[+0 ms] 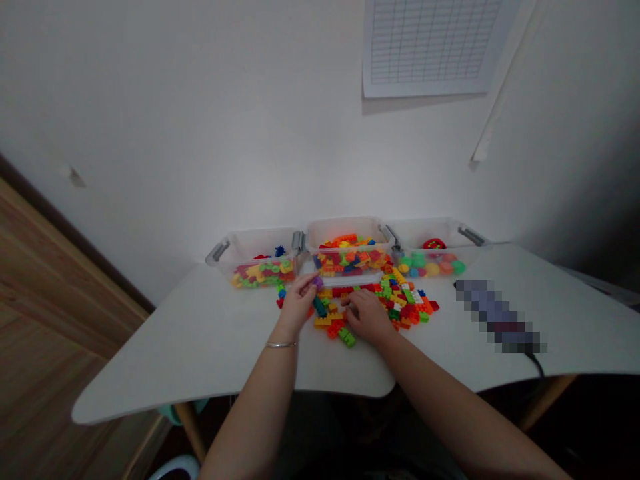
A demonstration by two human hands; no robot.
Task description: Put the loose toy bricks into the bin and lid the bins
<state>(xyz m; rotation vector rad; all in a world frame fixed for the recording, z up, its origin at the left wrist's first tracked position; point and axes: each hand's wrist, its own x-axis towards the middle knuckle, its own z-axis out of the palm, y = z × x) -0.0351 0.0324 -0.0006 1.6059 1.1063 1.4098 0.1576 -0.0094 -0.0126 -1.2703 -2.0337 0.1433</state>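
My left hand (298, 305), with a bracelet at the wrist, pinches a purple toy building brick (318, 283) between thumb and fingers. A teal brick (319, 307) lies just beside its fingertips. My right hand (369, 316) is over the middle of the brick pile, fingers curled down; whatever is at its fingertips is too small to make out. Between and in front of the hands lie a yellow-orange brick (327, 321) and a bright green brick (347, 337). More loose bricks (407, 300) in mixed colours spread to the right of my right hand.
Three clear bins stand along the wall: a left bin (260, 238) and a middle bin (345, 227) with bricks, and a right bin (415, 230) with coloured balls. A blurred-out object (495, 315) with a cable lies on the white table (215, 353) at right.
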